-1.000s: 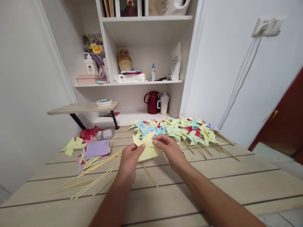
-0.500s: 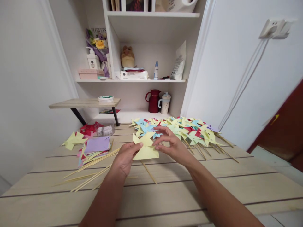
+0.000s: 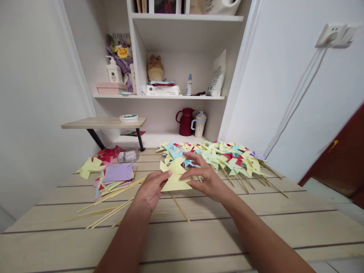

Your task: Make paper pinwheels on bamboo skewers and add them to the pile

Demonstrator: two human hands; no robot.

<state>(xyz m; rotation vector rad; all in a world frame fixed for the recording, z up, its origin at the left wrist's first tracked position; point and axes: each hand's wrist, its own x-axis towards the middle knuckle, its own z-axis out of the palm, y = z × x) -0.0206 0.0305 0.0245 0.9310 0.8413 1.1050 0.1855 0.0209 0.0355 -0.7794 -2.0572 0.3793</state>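
The surface (image 3: 256,227) is covered at its far side by a heap of paper pinwheels (image 3: 227,157). Just before it a yellow pinwheel (image 3: 174,179) (stick (image 3: 179,207) trailing beneath) is held: left hand (image 3: 149,189) grip pinched on its left edge, right hand (image 3: 207,179) grip loosely spread, fingertips laid on its right side.

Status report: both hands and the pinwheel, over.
Left grip pinching yellow paper pinwheel on wooden stick, left edge. Right grip open, thumb on its middle. Pile of coloured paper pinwheels right behind; loose wooden sticks at left.
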